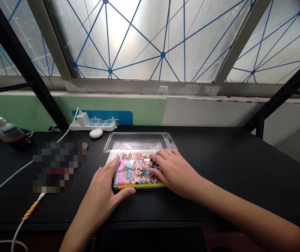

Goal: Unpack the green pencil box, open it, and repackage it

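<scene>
A flat, brightly coloured box with pink and yellow cartoon print lies on the black table in front of me. My left hand clasps its left edge, thumb along the near side and fingers at the far left corner. My right hand lies on top of the box's right half, fingers spread and slightly curled on the print. A clear plastic lid or tray rests just beyond the box, touching its far edge.
At the back left sit a white power strip with a charger, a small white round device and a bottle. White cables run across the left of the table. A window wall stands behind the table.
</scene>
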A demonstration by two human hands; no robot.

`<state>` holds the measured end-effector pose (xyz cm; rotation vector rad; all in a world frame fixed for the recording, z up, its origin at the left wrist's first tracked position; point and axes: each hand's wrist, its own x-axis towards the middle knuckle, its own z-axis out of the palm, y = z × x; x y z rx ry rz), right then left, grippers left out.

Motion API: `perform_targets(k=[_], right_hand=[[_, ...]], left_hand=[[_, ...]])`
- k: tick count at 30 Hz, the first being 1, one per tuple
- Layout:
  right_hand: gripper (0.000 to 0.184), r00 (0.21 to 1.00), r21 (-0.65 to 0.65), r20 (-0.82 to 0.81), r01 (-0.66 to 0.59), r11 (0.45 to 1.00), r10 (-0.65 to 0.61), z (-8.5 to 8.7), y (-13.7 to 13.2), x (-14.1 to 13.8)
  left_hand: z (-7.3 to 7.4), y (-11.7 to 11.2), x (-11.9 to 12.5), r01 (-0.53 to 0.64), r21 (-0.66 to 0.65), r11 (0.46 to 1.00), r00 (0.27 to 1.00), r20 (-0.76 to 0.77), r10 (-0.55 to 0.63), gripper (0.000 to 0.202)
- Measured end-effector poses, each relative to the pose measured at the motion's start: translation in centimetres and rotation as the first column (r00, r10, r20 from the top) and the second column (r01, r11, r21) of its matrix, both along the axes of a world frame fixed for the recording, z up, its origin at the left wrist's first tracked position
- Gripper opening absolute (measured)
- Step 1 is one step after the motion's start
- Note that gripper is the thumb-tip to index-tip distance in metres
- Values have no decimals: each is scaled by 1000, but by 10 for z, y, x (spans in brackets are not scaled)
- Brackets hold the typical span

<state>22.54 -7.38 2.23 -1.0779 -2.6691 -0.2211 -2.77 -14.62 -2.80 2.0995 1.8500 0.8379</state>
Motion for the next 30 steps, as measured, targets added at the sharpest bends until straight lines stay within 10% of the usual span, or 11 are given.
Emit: perform_targets(k=[19, 26, 30], right_hand=[[18, 971, -21, -239, -4, 1000, -1, -14, 18, -30], [11, 931, 288, -271, -163, 944, 243, 3, -5, -13], [16, 924, 129, -141, -339, 932, 356, 25, -29, 10]], left_hand=[[8, 1, 2, 3, -71, 997, 998, 63, 1, 97], [5, -3, -8, 100, -88, 991, 986, 142, -87, 62], [4, -7, -14, 115, -103, 988, 979, 180, -95, 76]])
